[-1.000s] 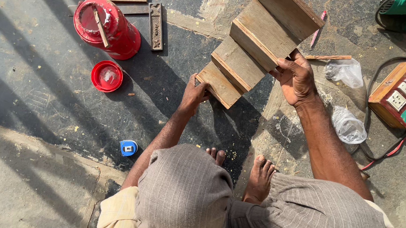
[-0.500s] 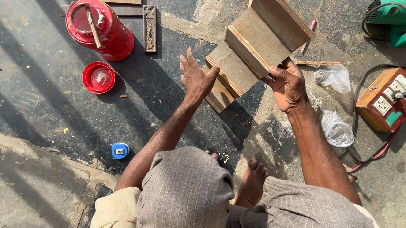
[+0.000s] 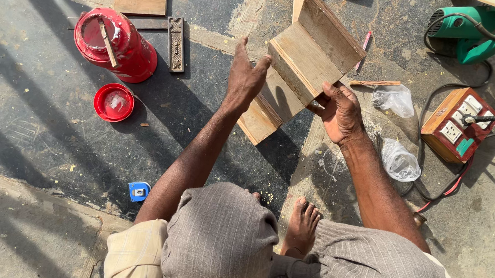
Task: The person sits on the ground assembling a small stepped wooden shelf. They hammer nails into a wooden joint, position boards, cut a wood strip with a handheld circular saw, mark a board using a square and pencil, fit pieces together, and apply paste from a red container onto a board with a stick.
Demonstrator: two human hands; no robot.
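A stepped wooden assembly (image 3: 305, 62) — pale, rough boards joined at right angles like small stairs — sits in the upper middle of the frame, tilted from lower left to upper right. The right hand (image 3: 341, 111) pinches its lower right edge, fingers curled round the board. The left hand (image 3: 244, 78) is spread flat, fingers together and pointing up, its fingertips just beside the assembly's left edge; I cannot tell whether they touch. In the upper left stand a red tub (image 3: 116, 44) with a stick in it and, below it, a red lid (image 3: 114, 101). A blue tape measure (image 3: 139, 191) lies lower left. At right — a wooden socket box (image 3: 460, 124), plastic bags (image 3: 399, 160), a green power tool (image 3: 481, 28).
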